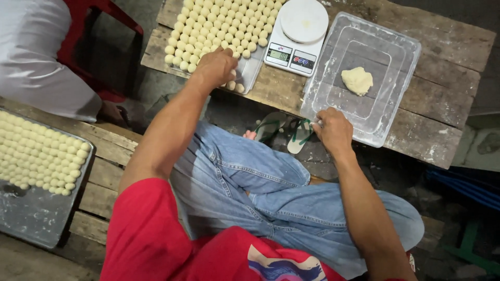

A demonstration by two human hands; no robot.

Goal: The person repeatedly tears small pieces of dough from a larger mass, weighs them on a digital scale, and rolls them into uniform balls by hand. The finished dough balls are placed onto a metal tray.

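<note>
Left hand [216, 65] is setting a dough ball on the nearly full tray [249, 73]; right hand [333, 131] is pinching the tub [364, 112] rim, where one dough lump [357, 80] is remaining.

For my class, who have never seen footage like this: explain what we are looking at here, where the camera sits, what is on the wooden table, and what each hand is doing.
This is a single picture from a camera worn on a person's head, looking down at their own arms and lap. There is no machine, only two bare hands.

The left hand rests on a tray of small pale dough balls, laid in neat rows; whether it holds one cannot be seen. The right hand touches the near rim of a clear plastic tub, which contains one lump of dough. Between tray and tub stands a small white kitchen scale. All sit on a rough wooden table.

At left, a second metal tray holds more dough balls, beside another person in white.
</note>
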